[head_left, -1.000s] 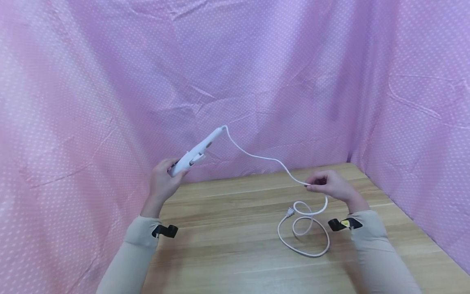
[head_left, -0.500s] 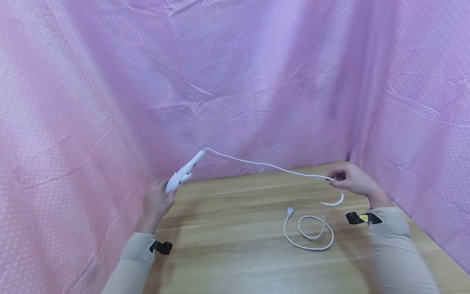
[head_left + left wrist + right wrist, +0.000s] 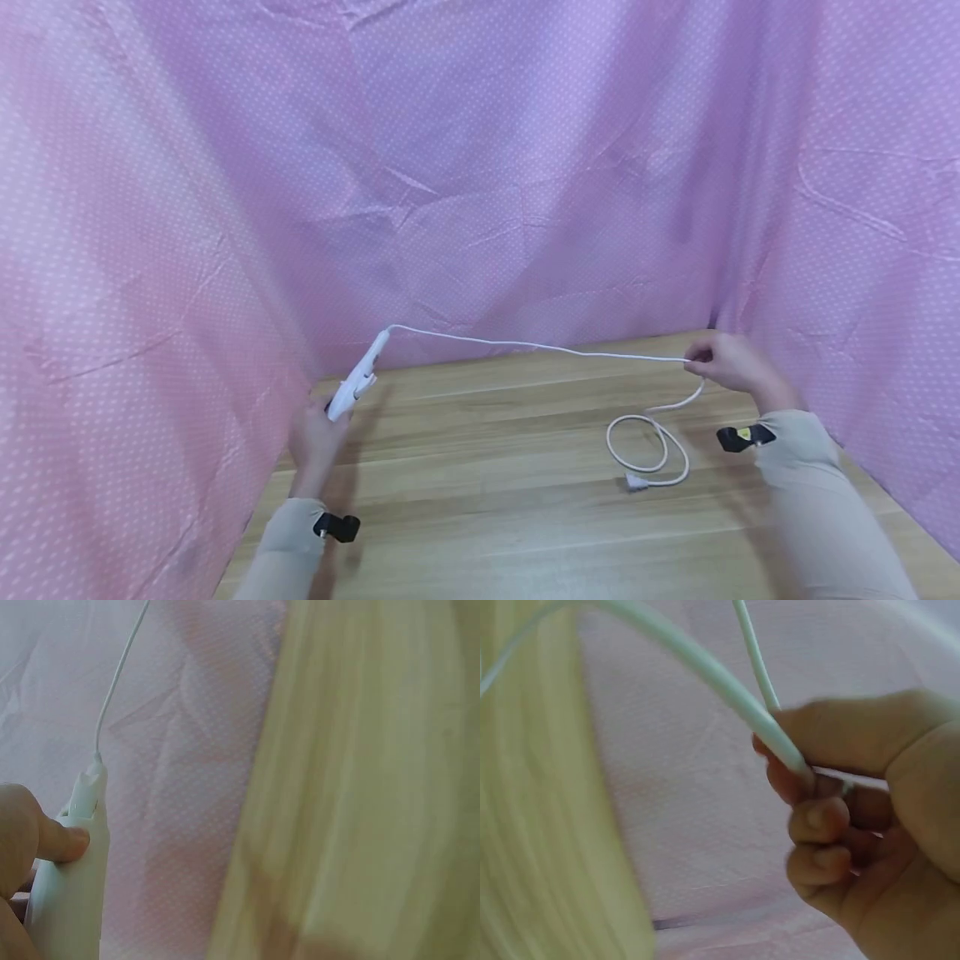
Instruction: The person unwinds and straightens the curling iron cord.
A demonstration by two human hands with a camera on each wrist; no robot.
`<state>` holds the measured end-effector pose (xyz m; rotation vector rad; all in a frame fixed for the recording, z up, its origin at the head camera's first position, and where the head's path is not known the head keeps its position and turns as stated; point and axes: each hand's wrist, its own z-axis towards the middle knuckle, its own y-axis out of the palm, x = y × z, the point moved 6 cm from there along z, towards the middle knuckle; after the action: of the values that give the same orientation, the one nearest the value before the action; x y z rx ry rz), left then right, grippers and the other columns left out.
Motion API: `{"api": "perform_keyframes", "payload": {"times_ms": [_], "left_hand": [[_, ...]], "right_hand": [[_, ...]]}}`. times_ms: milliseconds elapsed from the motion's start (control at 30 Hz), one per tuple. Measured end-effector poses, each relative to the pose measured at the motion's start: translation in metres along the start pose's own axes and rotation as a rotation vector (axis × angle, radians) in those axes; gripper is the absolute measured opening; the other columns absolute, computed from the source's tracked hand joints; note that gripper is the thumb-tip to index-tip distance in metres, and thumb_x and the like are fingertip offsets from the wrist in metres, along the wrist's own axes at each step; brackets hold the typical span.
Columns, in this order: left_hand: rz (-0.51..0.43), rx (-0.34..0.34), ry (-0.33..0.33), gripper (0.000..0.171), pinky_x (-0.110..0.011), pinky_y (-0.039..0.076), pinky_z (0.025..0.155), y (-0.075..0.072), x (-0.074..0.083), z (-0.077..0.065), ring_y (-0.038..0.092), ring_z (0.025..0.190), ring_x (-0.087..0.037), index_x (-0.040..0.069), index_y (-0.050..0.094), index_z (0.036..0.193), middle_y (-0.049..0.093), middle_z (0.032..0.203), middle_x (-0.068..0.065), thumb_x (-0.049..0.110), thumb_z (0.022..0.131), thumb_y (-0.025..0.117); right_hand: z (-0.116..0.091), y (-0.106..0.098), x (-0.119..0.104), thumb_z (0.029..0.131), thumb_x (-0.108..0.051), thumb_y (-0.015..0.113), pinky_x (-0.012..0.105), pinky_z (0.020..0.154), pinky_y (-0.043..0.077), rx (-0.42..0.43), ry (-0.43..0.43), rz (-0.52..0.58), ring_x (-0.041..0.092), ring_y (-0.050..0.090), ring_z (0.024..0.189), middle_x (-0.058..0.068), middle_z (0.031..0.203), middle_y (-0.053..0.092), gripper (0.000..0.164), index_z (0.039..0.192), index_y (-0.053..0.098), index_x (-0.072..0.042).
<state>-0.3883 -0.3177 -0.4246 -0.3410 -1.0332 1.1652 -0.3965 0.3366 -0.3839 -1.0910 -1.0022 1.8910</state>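
My left hand [image 3: 315, 437] grips the lower end of a slim white handheld appliance [image 3: 354, 385] with a small lever on its side. The appliance tilts up to the right, held above the table. In the left wrist view, the thumb [image 3: 67, 841] presses on its white body [image 3: 73, 900]. A white cord [image 3: 517, 343] leaves its upper end and runs nearly straight across to my right hand [image 3: 731, 364]. That hand pinches the cord [image 3: 727, 682] between thumb and fingers, with the other fingers curled. Below it, the rest of the cord hangs down in a loop, ending in a white plug [image 3: 637, 482].
A wooden table [image 3: 480, 500] lies beneath both hands. Pink dotted cloth [image 3: 480, 167] hangs behind it and along both sides. Each wrist carries a small black camera mount, such as the left one [image 3: 337, 527].
Both hands have moved apart, the left lowering with the appliance and the right going right with the cord. The cord between them is now straighter, and the plug end has shifted right and turned.
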Motion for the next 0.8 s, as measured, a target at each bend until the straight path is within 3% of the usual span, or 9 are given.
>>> {"api": "perform_keyframes", "payload": {"times_ms": [133, 233, 300, 400, 533, 800], "left_hand": [[0.003, -0.056, -0.045, 0.035, -0.045, 0.044, 0.058, 0.016, -0.005, -0.015, 0.063, 0.073, -0.035, 0.005, 0.072, 0.108, 0.071, 0.090, -0.018, 0.020, 0.077, 0.073], [-0.005, -0.135, -0.120, 0.036, -0.042, 0.045, 0.060, 0.030, -0.011, -0.027, 0.063, 0.076, -0.031, 0.008, 0.071, 0.113, 0.071, 0.093, -0.015, 0.020, 0.080, 0.069], [-0.032, -0.194, -0.183, 0.037, -0.042, 0.046, 0.065, 0.038, -0.015, -0.036, 0.062, 0.081, -0.030, 0.009, 0.069, 0.118, 0.071, 0.099, -0.014, 0.021, 0.083, 0.066], [-0.062, -0.274, -0.264, 0.038, -0.042, 0.046, 0.070, 0.049, -0.020, -0.047, 0.060, 0.087, -0.028, 0.012, 0.066, 0.122, 0.068, 0.107, -0.011, 0.026, 0.086, 0.065], [-0.045, -0.324, -0.281, 0.040, -0.041, 0.045, 0.068, 0.060, -0.025, -0.056, 0.060, 0.088, -0.028, 0.013, 0.065, 0.123, 0.067, 0.109, -0.010, 0.031, 0.087, 0.067], [0.016, -0.298, -0.256, 0.039, -0.041, 0.045, 0.064, 0.065, -0.033, -0.061, 0.061, 0.084, -0.028, 0.010, 0.069, 0.116, 0.069, 0.102, -0.014, 0.028, 0.082, 0.070]], "right_hand": [[0.014, 0.021, 0.019, 0.080, -0.011, 0.073, 0.035, 0.062, 0.045, 0.051, 0.006, -0.098, 0.013, 0.056, 0.061, -0.002, 0.064, 0.064, 0.007, 0.074, 0.070, -0.007], [0.021, 0.038, 0.032, 0.080, -0.011, 0.073, 0.040, 0.063, 0.046, 0.109, 0.023, -0.166, 0.019, 0.058, 0.061, 0.002, 0.063, 0.065, 0.009, 0.072, 0.070, -0.007], [0.023, 0.050, 0.040, 0.081, -0.011, 0.071, 0.042, 0.063, 0.046, 0.120, 0.041, -0.166, 0.022, 0.059, 0.060, 0.004, 0.063, 0.065, 0.011, 0.072, 0.069, -0.005], [0.023, 0.071, 0.048, 0.085, -0.009, 0.068, 0.044, 0.063, 0.048, 0.068, 0.078, -0.111, 0.021, 0.059, 0.062, 0.004, 0.065, 0.065, 0.012, 0.075, 0.069, -0.002], [0.019, 0.094, 0.057, 0.087, -0.009, 0.065, 0.043, 0.064, 0.049, -0.001, 0.135, -0.036, 0.021, 0.059, 0.064, 0.004, 0.068, 0.065, 0.013, 0.078, 0.069, -0.001], [0.015, 0.116, 0.071, 0.082, -0.009, 0.068, 0.041, 0.062, 0.045, 0.027, 0.129, -0.044, 0.020, 0.055, 0.061, 0.003, 0.063, 0.062, 0.014, 0.068, 0.066, -0.006]]}}
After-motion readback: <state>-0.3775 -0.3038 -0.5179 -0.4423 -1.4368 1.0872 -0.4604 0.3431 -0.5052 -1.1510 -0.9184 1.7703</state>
